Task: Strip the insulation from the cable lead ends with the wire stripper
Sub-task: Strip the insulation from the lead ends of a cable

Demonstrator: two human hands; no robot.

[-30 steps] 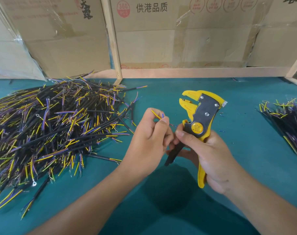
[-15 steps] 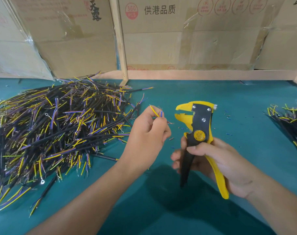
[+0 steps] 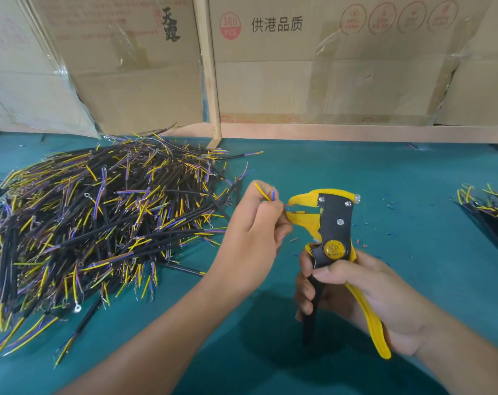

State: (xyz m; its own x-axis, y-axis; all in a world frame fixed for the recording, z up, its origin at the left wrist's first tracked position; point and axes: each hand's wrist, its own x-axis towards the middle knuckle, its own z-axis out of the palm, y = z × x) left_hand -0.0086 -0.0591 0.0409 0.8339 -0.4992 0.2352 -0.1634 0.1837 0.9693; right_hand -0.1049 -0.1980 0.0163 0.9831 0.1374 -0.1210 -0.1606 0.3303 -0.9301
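So the thing that matters here is the thin lead with the reddish tip (image 3: 286, 206) poking out sideways from my left hand (image 3: 253, 235), running roughly left to right and pointing straight at the mouth of the yellow-and-black automatic wire stripper (image 3: 331, 226). As far as I can tell the tip sits right at the jaws, between the upper yellow beak and the lower one, but it's too small to say whether it's seated all the way in. The left hand has its fingers curled and pinched around the short cable, with the spare yellow lead (image 3: 261, 191) and blue lead (image 3: 273, 194) sticking up out of the fist, clear of the tool. My right hand (image 3: 364, 297) is wrapped around both handles, black one and yellow one, holding the stripper upright with its head just beside the left knuckles. The jaws look parted, so I'd guess the squeeze hasn't happened yet; next move is probably nudging the lead further right along its own axis, then clamping. The big heap of black cables with yellow and purple leads (image 3: 94, 223) lies on the teal bench mat (image 3: 356, 178) to the left, a smaller bundle of the same cables (image 3: 489, 206) far right.
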